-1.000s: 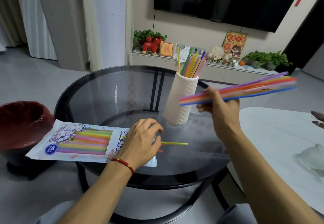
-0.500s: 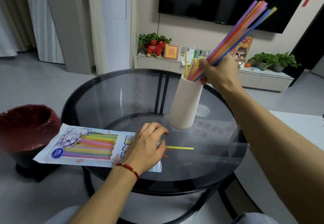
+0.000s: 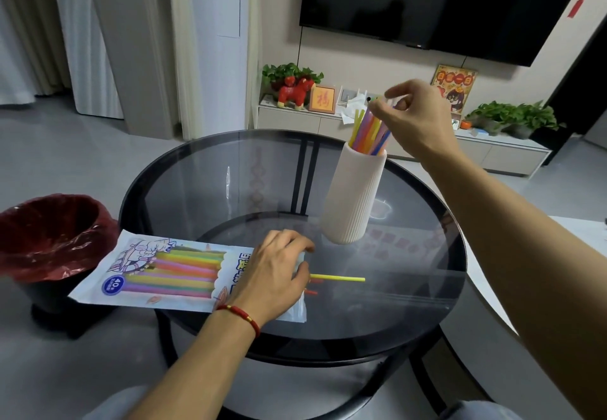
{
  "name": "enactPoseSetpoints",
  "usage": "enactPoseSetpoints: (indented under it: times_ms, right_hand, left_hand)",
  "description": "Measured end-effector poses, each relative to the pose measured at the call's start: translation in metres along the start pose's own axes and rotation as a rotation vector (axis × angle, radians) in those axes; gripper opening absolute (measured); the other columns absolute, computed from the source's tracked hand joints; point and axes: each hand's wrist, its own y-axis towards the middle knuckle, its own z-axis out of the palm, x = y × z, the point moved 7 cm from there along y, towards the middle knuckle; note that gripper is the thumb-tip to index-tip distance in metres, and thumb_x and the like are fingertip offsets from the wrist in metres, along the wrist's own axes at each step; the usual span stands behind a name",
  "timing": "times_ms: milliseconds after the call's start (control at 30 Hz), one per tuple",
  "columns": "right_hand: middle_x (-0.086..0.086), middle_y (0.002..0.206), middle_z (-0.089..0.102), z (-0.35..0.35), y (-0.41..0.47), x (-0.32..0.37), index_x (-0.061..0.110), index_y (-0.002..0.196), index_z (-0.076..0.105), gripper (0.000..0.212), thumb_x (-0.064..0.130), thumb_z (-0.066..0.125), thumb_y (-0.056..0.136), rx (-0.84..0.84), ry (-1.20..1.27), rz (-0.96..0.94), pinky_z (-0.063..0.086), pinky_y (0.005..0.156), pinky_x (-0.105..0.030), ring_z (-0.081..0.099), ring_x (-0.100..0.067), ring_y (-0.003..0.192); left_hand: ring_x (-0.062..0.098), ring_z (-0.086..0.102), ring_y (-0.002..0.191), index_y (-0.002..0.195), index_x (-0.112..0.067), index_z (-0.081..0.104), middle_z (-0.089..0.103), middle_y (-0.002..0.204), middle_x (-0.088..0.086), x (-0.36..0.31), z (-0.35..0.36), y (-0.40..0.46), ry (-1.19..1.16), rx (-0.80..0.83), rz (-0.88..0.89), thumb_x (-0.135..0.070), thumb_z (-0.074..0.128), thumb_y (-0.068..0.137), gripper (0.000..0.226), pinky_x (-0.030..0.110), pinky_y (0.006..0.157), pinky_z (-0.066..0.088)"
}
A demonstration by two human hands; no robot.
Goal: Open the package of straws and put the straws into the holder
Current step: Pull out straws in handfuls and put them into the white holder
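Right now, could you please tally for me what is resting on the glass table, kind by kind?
Straw package: 1
Holder with straws standing in it: 1
Loose yellow straw: 1
Loose red straws, mostly hidden by the left hand: 2 visible tips
Total: 5 things on the table; the straws in the holder are too bunched under the right hand to count.
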Motion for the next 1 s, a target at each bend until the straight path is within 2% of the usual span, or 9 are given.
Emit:
enactPoseSetpoints:
  times_ms: [133, 300, 400, 500, 600, 700, 767, 900, 1000]
  right_hand:
    - [-0.013, 0.139, 0.055, -0.006, -0.005, 0.009, 0.014, 0.153, 0.041, 0.065, 0.030, 0.069, 0.097, -0.107, -0.045, -0.135, 0.051, 0.095, -0.030, 0.057, -0.021, 0.119]
    - [-0.014, 0.164, 0.042, 0.033, -0.017, 0.006, 0.005, 0.155, 0.044, 0.049, 0.025, 0.046, 0.111, 0.258, -0.239, -0.250, 0.031, 0.123, -0.044, 0.039, -0.031, 0.150]
    - [-0.017, 0.158, 0.050, 0.029, -0.020, 0.013, 0.007, 0.155, 0.045, 0.046, 0.020, 0.046, 0.111, 0.236, -0.216, -0.298, 0.038, 0.114, -0.042, 0.049, -0.034, 0.141]
    - [-0.012, 0.154, 0.056, 0.005, -0.024, 0.022, 0.009, 0.144, 0.059, 0.038, 0.015, 0.051, 0.106, 0.016, -0.155, -0.353, 0.040, 0.115, -0.040, 0.053, -0.027, 0.140]
    - [-0.011, 0.120, 0.075, -0.011, -0.059, 0.027, 0.007, 0.116, 0.071, 0.025, 0.012, 0.054, 0.098, -0.123, -0.057, -0.482, 0.055, 0.093, -0.035, 0.066, -0.016, 0.103]
    - [-0.005, 0.095, 0.078, 0.015, -0.110, -0.001, 0.012, 0.099, 0.075, 0.016, 0.015, 0.061, 0.093, 0.123, -0.045, -0.414, 0.062, 0.076, -0.043, 0.069, -0.018, 0.079]
    - [-0.003, 0.097, 0.081, 0.050, -0.147, -0.034, 0.016, 0.100, 0.079, 0.016, 0.017, 0.064, 0.094, 0.370, -0.107, -0.262, 0.060, 0.084, -0.048, 0.073, -0.022, 0.087]
    - [0.004, 0.128, 0.073, 0.096, -0.207, -0.084, 0.026, 0.122, 0.073, 0.029, 0.036, 0.051, 0.106, 0.516, -0.162, 0.050, 0.040, 0.113, -0.052, 0.062, -0.021, 0.124]
    - [0.001, 0.116, 0.072, 0.106, -0.221, -0.087, 0.020, 0.119, 0.072, 0.031, 0.030, 0.045, 0.109, 0.414, 0.012, 0.144, 0.044, 0.101, -0.044, 0.063, -0.023, 0.115]
  left_hand:
    - [0.012, 0.044, 0.116, 0.113, -0.022, 0.062, 0.057, 0.119, -0.006, -0.001, -0.002, -0.001, -0.004, -0.005, 0.010, -0.019, 0.055, 0.090, 0.024, 0.035, 0.097, 0.045]
    - [0.012, 0.043, 0.115, 0.114, -0.022, 0.062, 0.057, 0.119, -0.007, -0.002, -0.002, -0.001, 0.007, 0.006, 0.007, -0.020, 0.055, 0.091, 0.024, 0.035, 0.096, 0.045]
    - [0.015, 0.045, 0.116, 0.115, -0.023, 0.061, 0.057, 0.119, -0.006, -0.002, -0.003, -0.002, 0.034, 0.028, 0.007, -0.026, 0.057, 0.090, 0.026, 0.036, 0.096, 0.045]
    - [0.018, 0.045, 0.122, 0.125, -0.030, 0.055, 0.054, 0.127, -0.008, 0.004, -0.004, -0.004, 0.205, 0.103, -0.029, -0.056, 0.052, 0.080, 0.052, 0.037, 0.101, 0.041]
    - [0.021, 0.029, 0.141, 0.144, -0.038, 0.032, 0.039, 0.150, -0.002, 0.020, 0.001, -0.014, 0.382, 0.276, -0.086, -0.080, 0.037, 0.069, 0.086, 0.052, 0.120, 0.018]
    - [0.019, -0.004, 0.152, 0.154, -0.038, -0.001, 0.004, 0.166, 0.001, 0.036, 0.012, -0.028, 0.457, 0.512, -0.088, -0.094, 0.041, 0.056, 0.120, 0.064, 0.118, -0.009]
    - [0.018, -0.007, 0.152, 0.154, -0.036, -0.011, 0.002, 0.166, 0.000, 0.039, 0.015, -0.029, 0.474, 0.582, -0.072, -0.095, 0.047, 0.051, 0.132, 0.065, 0.117, -0.012]
    - [0.021, 0.039, 0.131, 0.153, -0.028, 0.013, 0.040, 0.134, -0.004, 0.027, 0.003, -0.015, 0.505, 0.436, -0.027, -0.086, 0.048, 0.055, 0.118, 0.061, 0.119, 0.011]
    - [0.022, 0.052, 0.105, 0.139, -0.027, 0.038, 0.046, 0.110, -0.005, 0.017, -0.009, -0.010, 0.543, 0.276, -0.022, -0.077, 0.044, 0.055, 0.097, 0.046, 0.104, 0.037]
